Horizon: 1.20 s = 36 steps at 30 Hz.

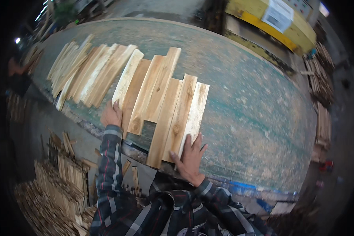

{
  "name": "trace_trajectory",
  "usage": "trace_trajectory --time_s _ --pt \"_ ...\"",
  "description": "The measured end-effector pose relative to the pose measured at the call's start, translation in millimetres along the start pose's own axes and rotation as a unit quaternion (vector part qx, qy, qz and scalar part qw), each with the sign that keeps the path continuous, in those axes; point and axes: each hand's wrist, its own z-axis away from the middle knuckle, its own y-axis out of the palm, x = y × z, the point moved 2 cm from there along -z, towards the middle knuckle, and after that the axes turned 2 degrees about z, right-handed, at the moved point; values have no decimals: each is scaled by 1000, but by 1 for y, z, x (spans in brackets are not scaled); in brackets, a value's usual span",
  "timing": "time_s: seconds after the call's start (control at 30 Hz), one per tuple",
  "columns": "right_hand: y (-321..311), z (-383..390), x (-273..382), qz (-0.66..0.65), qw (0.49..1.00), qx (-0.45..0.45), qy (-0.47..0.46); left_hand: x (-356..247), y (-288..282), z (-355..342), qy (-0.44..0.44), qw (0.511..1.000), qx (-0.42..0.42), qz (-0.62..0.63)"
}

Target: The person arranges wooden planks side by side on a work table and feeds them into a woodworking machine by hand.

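Several wooden slats (159, 88) lie side by side on a worn green table (244, 118), their ends staggered. My left hand (112, 114) rests at the lower end of the leftmost pale slat (128, 76), fingers partly bent along its edge; whether it grips the slat is hidden. My right hand (190, 159) lies spread at the near end of the rightmost pale slat (195, 112), its fingertips touching the wood and its thumb by the neighbouring knotted slat (177, 128). Toward the left, a second group of slats (100, 74) lies close together.
A yellow machine (255, 23) with a paper sheet stands beyond the far right edge. Stacked wood (57, 185) fills the floor at the lower left. More wood piles (321, 78) stand past the table's right end. A person (21, 72) is at the far left.
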Motion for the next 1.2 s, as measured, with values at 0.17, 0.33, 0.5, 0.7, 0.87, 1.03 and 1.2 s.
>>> trace_trajectory --time_s 0.17,0.33,0.5,0.7,0.87,1.03,1.2 --pt "-65 20 -92 113 986 -85 91 -116 6 58 -14 994 92 54" --pt "-134 67 -206 141 973 -115 138 -246 37 127 29 986 132 97" --pt "-202 89 -306 113 968 -134 178 -349 62 162 61 966 228 102" --pt "-253 159 -308 157 983 -55 80 -424 14 270 403 883 179 159" --pt "-254 175 -337 120 982 -45 138 -432 11 366 628 725 234 163" --pt "-264 140 -387 159 982 -64 82 -486 44 364 578 768 253 111" --pt "-294 66 -403 161 982 -48 84 -522 68 328 471 863 179 42"
